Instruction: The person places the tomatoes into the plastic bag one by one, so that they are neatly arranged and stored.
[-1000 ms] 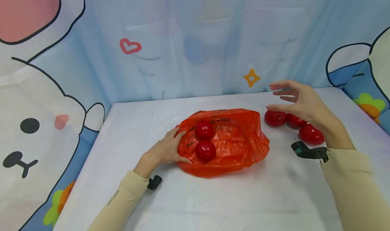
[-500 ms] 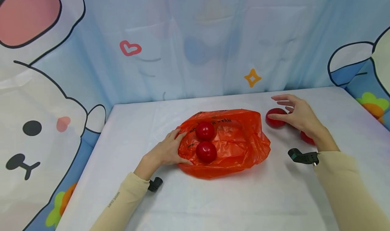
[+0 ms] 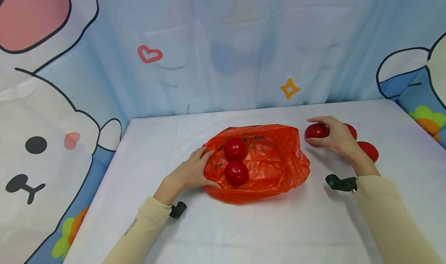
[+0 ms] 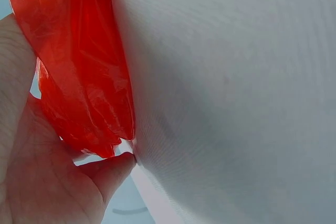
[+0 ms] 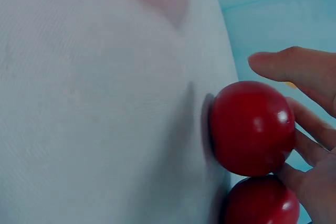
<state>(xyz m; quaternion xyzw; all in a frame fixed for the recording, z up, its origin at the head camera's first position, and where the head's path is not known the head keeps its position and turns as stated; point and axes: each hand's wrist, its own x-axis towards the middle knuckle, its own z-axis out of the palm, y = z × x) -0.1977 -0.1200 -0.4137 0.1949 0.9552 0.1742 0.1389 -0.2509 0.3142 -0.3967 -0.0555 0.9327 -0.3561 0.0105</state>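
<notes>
An orange-red plastic bag (image 3: 268, 163) lies spread on the table, with two glossy red apple-like balls (image 3: 236, 173) on its left part. My left hand (image 3: 189, 171) grips the bag's left edge; in the left wrist view the bag (image 4: 84, 66) lies between thumb and fingers. My right hand (image 3: 336, 138) curves around another red ball (image 3: 316, 131). In the right wrist view this ball (image 5: 252, 129) sits on the table with my fingers behind it. A visible gap separates the thumb (image 5: 283, 66) from it.
Two more red balls, a far one (image 3: 351, 131) and a nearer one (image 3: 368, 151), sit beside my right hand, partly hidden by it. The white table (image 3: 271, 233) ends at a blue cartoon curtain (image 3: 209, 55) at the back.
My right hand has come down and to the left, from above the balls to around the leftmost of them. My left hand and the bag have stayed in place.
</notes>
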